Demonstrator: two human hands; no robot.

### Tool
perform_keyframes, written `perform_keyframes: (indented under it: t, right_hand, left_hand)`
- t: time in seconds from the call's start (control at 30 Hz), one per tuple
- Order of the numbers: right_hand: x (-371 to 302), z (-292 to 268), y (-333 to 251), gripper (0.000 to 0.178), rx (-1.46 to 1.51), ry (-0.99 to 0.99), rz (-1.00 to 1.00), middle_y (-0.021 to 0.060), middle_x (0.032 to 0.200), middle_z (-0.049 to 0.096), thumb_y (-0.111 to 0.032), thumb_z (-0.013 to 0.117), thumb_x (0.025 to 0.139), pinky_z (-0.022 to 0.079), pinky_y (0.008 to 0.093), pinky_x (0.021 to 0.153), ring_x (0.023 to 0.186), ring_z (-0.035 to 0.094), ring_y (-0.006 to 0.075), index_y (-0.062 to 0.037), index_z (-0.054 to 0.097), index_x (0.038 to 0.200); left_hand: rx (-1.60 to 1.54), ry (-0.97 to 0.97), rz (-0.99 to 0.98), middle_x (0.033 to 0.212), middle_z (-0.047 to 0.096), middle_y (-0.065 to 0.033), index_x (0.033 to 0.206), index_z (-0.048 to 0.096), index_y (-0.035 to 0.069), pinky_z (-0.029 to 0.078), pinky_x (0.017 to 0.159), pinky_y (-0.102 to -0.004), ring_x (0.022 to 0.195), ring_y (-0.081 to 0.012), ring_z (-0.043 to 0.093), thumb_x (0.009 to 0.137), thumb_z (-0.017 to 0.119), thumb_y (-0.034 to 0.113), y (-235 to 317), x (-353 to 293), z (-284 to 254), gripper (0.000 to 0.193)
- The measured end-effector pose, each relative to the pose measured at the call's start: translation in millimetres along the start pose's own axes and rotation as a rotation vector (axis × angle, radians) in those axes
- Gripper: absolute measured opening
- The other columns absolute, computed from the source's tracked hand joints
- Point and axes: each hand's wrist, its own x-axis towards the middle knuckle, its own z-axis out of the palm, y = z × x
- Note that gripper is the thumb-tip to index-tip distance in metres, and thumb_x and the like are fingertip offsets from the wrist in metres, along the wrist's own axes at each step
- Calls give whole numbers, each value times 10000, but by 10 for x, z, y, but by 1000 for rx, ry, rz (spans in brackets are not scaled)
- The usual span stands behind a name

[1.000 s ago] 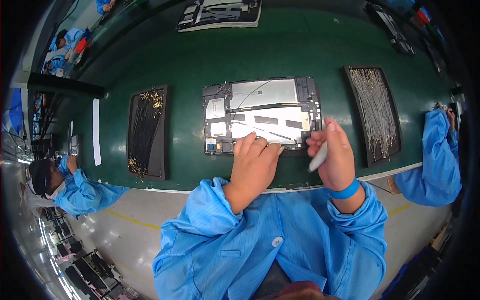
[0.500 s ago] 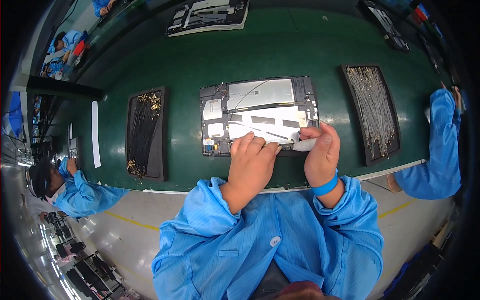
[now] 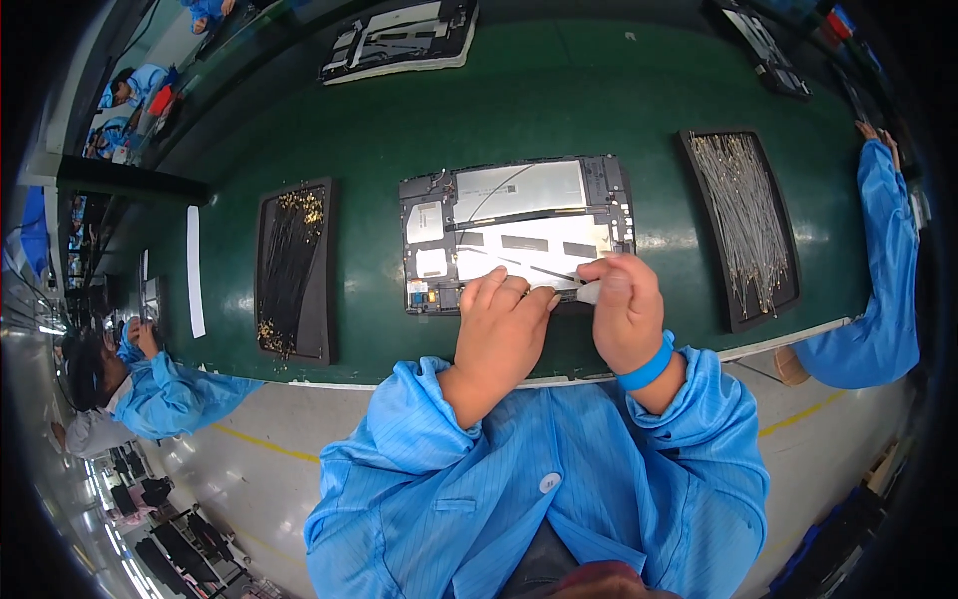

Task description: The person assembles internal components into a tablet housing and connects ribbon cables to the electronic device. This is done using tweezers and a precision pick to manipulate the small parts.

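An opened tablet [image 3: 529,224], its silvery battery panels and black circuit parts bare, lies on the green bench in front of me. My left hand [image 3: 501,324] rests over its near edge, fingers curled and fingertips drawn together; whatever they pinch is too small to make out. Just right of those fingertips, my right hand [image 3: 629,314] grips a small white tool [image 3: 589,293], mostly covered by the fingers. The tool's end points left at the tablet's near edge. A blue band circles my right wrist.
A dark tray [image 3: 324,270] of black cables with gold ends sits at left, another tray [image 3: 788,230] of grey cables at right. Further opened tablets [image 3: 399,45] lie at the far side. A white strip [image 3: 195,272] and co-workers' blue sleeves [image 3: 873,270] flank the bench.
My right hand has shifted a little left, closer to the left fingertips, and covers more of the white tool. My left hand stays put. The co-worker's arm at right reaches farther away.
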Motion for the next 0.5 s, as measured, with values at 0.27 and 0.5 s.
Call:
perform_keyframes:
  t: [0.27,0.5]
  right_hand:
    - [144,86,-142,136,-374,-273,-223,133,683,555,-157,540,740,425,371,573,614,523,290,-31,558,788]
    - [207,59,78,261,88,-125,346,88,698,560,-246,468,831,436,297,557,607,532,167,-16,500,952]
  left_hand:
    - [74,-16,10,801,514,-59,830,587,104,317,805,-377,899,-265,463,689,580,144,-9,-27,-36,147]
    - [185,-96,102,823,552,-103,826,568,64,367,734,-412,822,-279,496,695,567,118,-316,99,-322,142]
